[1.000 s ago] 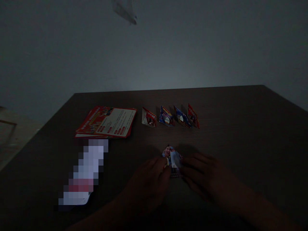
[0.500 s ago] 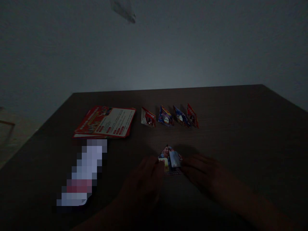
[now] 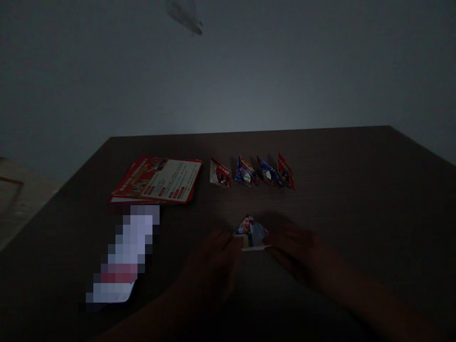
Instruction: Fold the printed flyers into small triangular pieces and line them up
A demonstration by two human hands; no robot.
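A small folded sheet of printed paper [image 3: 251, 233] lies on the dark table between my hands, its pointed top facing away from me and a pale edge along its near side. My left hand [image 3: 215, 261] has its fingers closed on the paper's left corner, with the thumb over the front. On the opposite corner, my right hand [image 3: 299, 249] pinches the paper with fingers close together. Dim light hides much of both hands' fingertips. Beyond them stand several folded paper pieces in a row: a red and white one [image 3: 221, 174], two blue ones [image 3: 245, 172] and a red one [image 3: 286, 172].
A stack of red and white printed leaflets [image 3: 160, 180] sits at the back left of the wooden table [image 3: 356, 190]. Nearer me on the left lies a bright, pixelated long object [image 3: 124, 256]. A pale wall [image 3: 285, 71] rises behind the table.
The near edge of the paper has been folded up, so a pale strip now shows where a dark printed flap lay. My hands stay at its two sides.
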